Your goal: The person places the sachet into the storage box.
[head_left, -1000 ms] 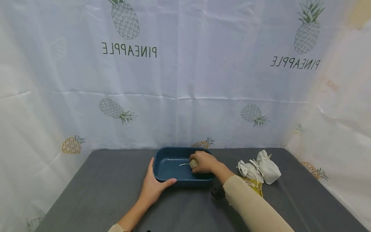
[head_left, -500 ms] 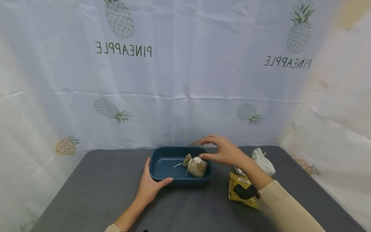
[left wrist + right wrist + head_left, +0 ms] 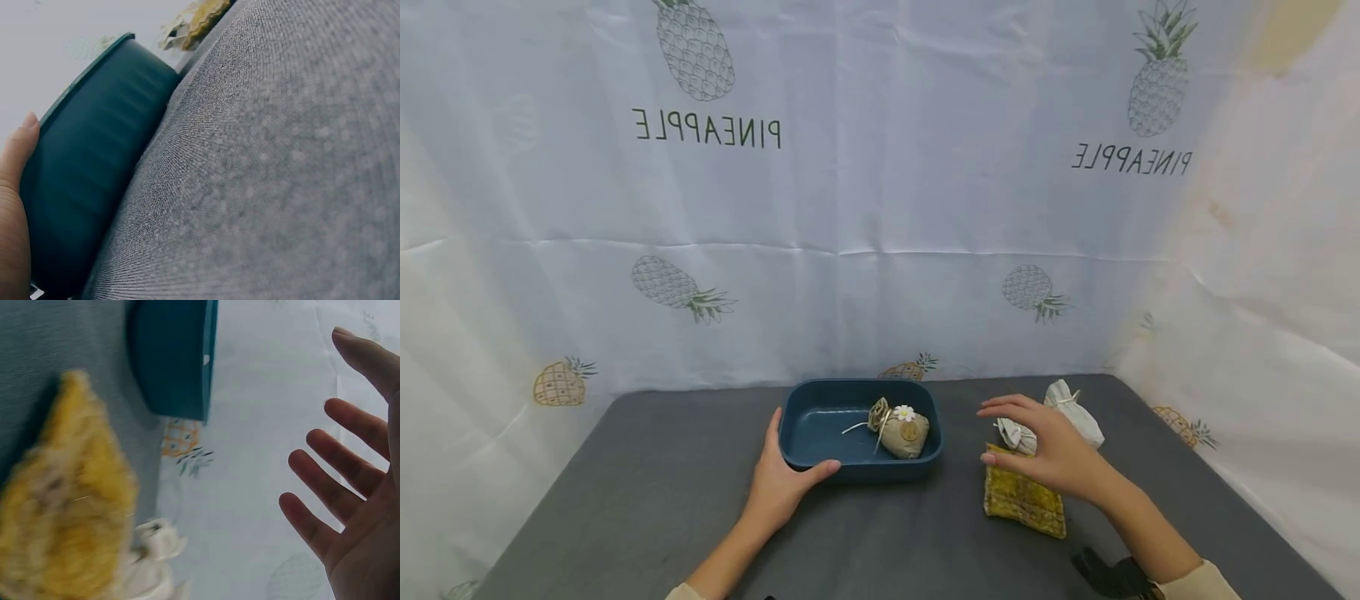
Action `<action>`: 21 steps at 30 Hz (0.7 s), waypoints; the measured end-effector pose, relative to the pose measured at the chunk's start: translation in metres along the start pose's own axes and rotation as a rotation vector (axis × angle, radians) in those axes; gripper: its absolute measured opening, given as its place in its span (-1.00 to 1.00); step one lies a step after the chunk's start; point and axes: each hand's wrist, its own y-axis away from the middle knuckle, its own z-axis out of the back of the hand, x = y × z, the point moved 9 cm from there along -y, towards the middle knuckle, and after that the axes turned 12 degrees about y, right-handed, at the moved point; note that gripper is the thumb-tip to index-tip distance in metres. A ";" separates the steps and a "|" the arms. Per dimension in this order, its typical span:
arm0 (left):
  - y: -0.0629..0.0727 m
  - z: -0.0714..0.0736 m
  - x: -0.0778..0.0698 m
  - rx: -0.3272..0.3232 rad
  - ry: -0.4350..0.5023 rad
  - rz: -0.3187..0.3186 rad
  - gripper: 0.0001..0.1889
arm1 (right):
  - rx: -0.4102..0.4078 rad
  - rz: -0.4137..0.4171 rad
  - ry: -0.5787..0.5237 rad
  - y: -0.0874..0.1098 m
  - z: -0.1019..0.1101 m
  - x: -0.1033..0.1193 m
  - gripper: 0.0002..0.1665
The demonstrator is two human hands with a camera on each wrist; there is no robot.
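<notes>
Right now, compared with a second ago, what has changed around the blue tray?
The right grip has let go of the beige pouch, left in the right half of the blue tray, and moved right, empty, near the yellow packet and white bags. Unchanged: the left grip rests against the tray's left end; the tray stays put.

Okay, quick headcount from my spot: I've got two hands in play, my left hand (image 3: 778, 483) and my right hand (image 3: 1052, 450). Then it's one blue box (image 3: 820, 433), one beige pouch (image 3: 893, 435) with a single daisy (image 3: 905, 413), one yellow packet (image 3: 1022, 500), and two white pouches (image 3: 1077, 415) that I can make out, partly hidden. Printed pineapples (image 3: 661, 280)? Seven clear ones, three orange and four greyish, plus a couple too faint to call. The word PINEAPPLE (image 3: 707, 128) shows up twice.
</notes>
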 end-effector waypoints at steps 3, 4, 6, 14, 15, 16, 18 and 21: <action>0.000 0.000 0.001 -0.004 -0.007 0.008 0.30 | -0.049 -0.029 0.008 0.017 -0.006 -0.011 -0.38; 0.000 0.000 0.001 -0.005 -0.008 0.009 0.30 | -0.066 -0.040 0.003 0.022 -0.009 -0.015 -0.36; 0.000 -0.001 0.001 -0.001 -0.005 0.008 0.30 | -0.093 -0.051 0.000 0.033 -0.016 -0.022 -0.30; -0.001 -0.002 0.002 0.005 -0.007 0.002 0.30 | -0.083 -0.068 -0.060 0.053 -0.051 -0.044 -0.25; 0.000 -0.002 0.002 0.005 -0.011 0.006 0.30 | -0.070 -0.078 -0.067 0.054 -0.054 -0.046 -0.26; 0.000 -0.002 0.002 0.007 -0.015 0.008 0.30 | -0.060 -0.089 -0.069 0.055 -0.056 -0.048 -0.27; 0.000 -0.002 0.002 0.009 -0.013 0.015 0.30 | -0.043 -0.108 -0.087 0.056 -0.060 -0.051 -0.28; 0.000 -0.002 0.002 0.007 -0.012 0.024 0.30 | -0.020 -0.129 -0.117 0.057 -0.065 -0.056 -0.27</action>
